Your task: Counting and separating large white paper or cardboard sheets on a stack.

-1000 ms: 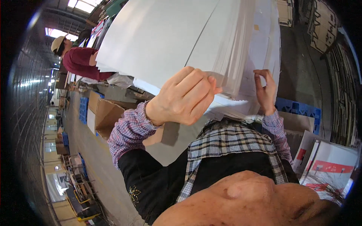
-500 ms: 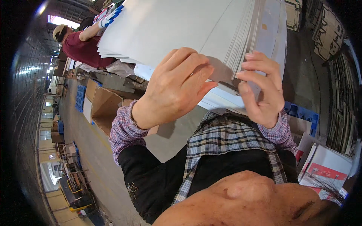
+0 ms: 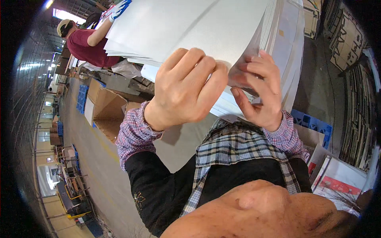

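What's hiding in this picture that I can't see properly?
All in the head view:
- Left hand: fingertips hidden behind its own curled back, so its hold can't be told.
- White sheets: far edge cut off by the picture's upper edge.
- Cardboard box: one side covered by the left sleeve.
- Far-off equipment at lower left: too small to tell what it is.
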The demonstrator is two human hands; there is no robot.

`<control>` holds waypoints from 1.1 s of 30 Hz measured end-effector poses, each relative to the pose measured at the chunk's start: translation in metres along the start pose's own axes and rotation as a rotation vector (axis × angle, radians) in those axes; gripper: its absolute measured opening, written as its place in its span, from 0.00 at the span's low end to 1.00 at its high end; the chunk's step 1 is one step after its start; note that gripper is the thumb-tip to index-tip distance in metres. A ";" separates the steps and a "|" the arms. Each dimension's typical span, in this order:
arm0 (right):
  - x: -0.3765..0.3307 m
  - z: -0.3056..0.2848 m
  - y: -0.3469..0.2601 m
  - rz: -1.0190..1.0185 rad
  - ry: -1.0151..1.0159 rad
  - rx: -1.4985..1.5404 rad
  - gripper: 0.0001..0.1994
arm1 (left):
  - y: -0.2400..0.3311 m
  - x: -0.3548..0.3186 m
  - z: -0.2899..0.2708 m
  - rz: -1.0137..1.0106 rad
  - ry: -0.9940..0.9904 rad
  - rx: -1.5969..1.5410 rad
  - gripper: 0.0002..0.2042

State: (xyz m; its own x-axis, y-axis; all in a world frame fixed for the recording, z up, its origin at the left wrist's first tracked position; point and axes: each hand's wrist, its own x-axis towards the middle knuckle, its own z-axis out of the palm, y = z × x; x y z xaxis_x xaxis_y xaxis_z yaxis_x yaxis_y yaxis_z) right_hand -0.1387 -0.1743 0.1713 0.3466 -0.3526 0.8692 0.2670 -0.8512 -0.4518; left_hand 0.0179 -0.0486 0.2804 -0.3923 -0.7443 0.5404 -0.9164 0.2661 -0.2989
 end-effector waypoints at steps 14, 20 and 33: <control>0.000 0.014 0.014 -0.143 -0.010 -0.132 0.13 | -0.067 0.040 -0.005 -0.480 0.454 0.349 0.11; -0.001 0.023 0.012 -0.165 0.058 -0.038 0.16 | -0.107 0.049 -0.043 -0.670 0.745 0.021 0.14; -0.006 0.032 0.016 -0.145 0.143 -0.025 0.12 | -0.114 0.038 -0.040 -0.677 0.858 -0.055 0.15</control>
State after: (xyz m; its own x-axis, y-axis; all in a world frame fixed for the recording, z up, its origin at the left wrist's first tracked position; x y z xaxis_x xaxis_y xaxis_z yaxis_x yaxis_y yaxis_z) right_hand -0.1081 -0.1730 0.1527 0.1747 -0.2761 0.9451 0.2822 -0.9056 -0.3167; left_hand 0.1040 -0.0825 0.3664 0.2895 -0.0776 0.9540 -0.9568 0.0053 0.2908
